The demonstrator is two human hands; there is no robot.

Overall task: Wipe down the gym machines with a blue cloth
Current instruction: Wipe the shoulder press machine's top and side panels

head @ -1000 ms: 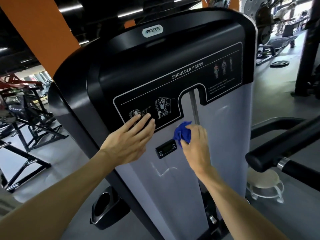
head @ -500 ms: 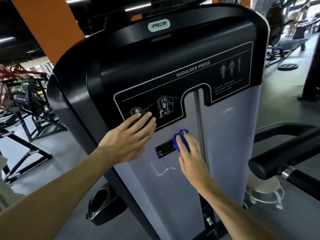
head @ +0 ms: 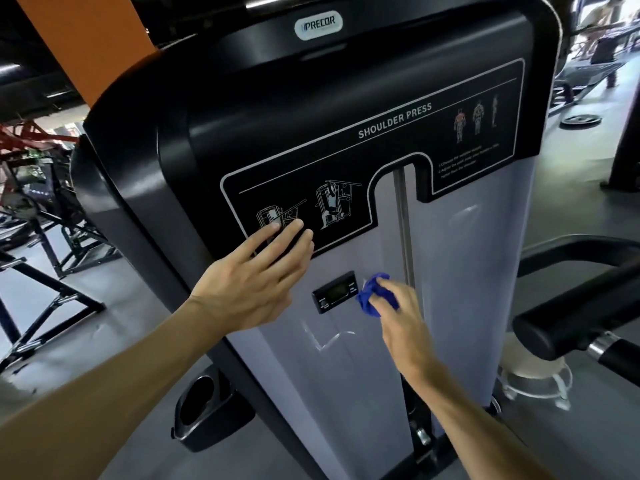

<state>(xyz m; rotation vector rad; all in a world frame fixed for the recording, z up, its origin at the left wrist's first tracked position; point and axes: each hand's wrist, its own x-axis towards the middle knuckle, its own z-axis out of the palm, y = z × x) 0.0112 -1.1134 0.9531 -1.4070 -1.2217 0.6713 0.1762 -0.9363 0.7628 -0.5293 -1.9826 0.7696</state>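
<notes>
A Precor shoulder press machine (head: 467, 265) with a black top and a grey shroud fills the view. My right hand (head: 398, 317) holds a bunched blue cloth (head: 372, 297) against the grey panel, just right of a small black display (head: 334, 295) and left of the vertical slot. My left hand (head: 252, 282) lies flat with straight fingers on the black instruction label (head: 346, 202), fingertips over the left diagram.
A black padded handle (head: 571, 317) juts in from the right. A black cup holder (head: 201, 407) hangs low on the machine's left side. Other black and red frames (head: 38, 209) stand on the grey floor to the left. An orange pillar (head: 86, 46) rises behind.
My right hand slid the cloth down and leftward along the grey panel to the display's right edge. My left hand stayed flat on the label. The view drew closer.
</notes>
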